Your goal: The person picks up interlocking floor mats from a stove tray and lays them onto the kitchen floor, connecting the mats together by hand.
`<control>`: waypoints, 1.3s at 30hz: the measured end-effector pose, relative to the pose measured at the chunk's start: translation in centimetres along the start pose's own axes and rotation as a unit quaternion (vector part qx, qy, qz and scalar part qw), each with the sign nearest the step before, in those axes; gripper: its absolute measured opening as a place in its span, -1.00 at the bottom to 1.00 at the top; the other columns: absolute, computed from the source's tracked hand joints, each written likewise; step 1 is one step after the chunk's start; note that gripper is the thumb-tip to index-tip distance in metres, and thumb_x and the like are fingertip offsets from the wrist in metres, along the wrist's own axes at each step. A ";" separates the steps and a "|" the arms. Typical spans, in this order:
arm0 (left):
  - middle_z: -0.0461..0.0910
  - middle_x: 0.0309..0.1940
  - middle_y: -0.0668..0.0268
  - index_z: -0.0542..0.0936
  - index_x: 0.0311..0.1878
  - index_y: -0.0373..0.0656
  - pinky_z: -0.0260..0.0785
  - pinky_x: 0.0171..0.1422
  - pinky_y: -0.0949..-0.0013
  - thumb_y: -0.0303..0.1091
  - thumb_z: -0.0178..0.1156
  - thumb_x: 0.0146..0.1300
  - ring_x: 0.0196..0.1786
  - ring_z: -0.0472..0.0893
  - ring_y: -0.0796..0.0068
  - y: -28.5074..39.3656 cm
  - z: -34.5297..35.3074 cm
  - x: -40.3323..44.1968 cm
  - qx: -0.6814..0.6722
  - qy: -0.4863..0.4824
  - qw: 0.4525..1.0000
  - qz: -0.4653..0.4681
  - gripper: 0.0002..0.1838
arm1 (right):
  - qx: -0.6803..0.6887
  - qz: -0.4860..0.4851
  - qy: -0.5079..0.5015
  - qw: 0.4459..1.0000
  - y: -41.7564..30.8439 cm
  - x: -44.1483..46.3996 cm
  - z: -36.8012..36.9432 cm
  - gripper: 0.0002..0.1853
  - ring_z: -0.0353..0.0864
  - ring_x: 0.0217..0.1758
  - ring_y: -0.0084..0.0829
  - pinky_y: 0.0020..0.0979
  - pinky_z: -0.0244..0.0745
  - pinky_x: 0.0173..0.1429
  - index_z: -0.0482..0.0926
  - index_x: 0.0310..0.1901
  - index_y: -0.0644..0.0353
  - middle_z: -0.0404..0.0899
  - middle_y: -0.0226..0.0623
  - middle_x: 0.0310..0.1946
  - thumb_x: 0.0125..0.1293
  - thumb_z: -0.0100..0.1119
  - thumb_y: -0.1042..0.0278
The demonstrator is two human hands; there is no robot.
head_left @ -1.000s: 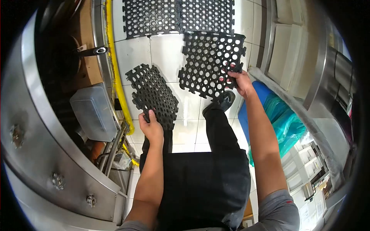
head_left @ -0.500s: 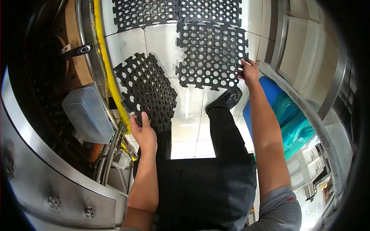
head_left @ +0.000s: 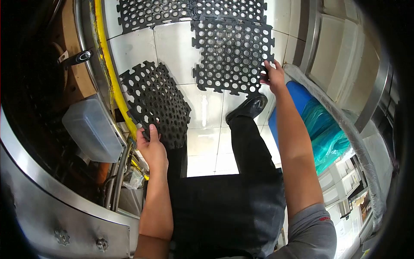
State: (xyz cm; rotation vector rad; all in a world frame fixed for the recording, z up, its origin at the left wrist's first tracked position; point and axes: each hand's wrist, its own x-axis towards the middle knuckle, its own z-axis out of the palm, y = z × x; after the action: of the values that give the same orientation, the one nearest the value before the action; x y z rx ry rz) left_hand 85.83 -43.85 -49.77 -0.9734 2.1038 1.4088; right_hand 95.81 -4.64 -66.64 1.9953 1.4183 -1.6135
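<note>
My left hand (head_left: 149, 140) pinches the lower edge of a black perforated mat tile (head_left: 157, 103), which is tilted above the floor on the left. My right hand (head_left: 273, 77) grips the right edge of another black perforated tile (head_left: 230, 56), thumb on top and fingers partly hidden at the rim. This second tile lies nearly flat, its far edge against two more tiles, a left one (head_left: 153, 12) and a right one (head_left: 228, 8), on the floor. My black shoe (head_left: 252, 107) is just below its near right corner.
A yellow pipe (head_left: 105, 64) runs along the left, beside a pan handle (head_left: 79, 58) and a clear plastic container (head_left: 92, 129). Steel equipment with knobs (head_left: 62, 236) fills the lower left. On the right are a blue bin (head_left: 297, 93) with a green bag (head_left: 323, 129) and a wrapped rail (head_left: 340, 112).
The right tile has gone from tilted to nearly flat, its far edge meeting the floor tiles. My left hand and its tile have shifted left. Both hands keep their grip.
</note>
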 end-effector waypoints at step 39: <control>0.59 -0.21 0.37 0.45 -0.16 -0.18 0.36 -0.12 0.50 -0.35 0.14 0.40 -0.23 0.50 0.64 -0.7 -1.3 1.8 -0.008 0.010 1.000 -0.002 -0.88 | 0.479 0.136 -0.041 0.866 11.5 -9.3 11.3 -0.76 0.59 0.05 0.00 0.08 0.60 0.08 0.29 0.12 0.12 0.47 -0.23 0.02 0.47 -0.06 0.44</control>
State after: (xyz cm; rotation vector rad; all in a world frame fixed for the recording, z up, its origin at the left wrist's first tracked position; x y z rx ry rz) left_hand 85.22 -45.74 -50.92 -1.0003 2.1065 1.4222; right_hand 97.94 -23.08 -67.52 2.3473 0.2014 -2.4817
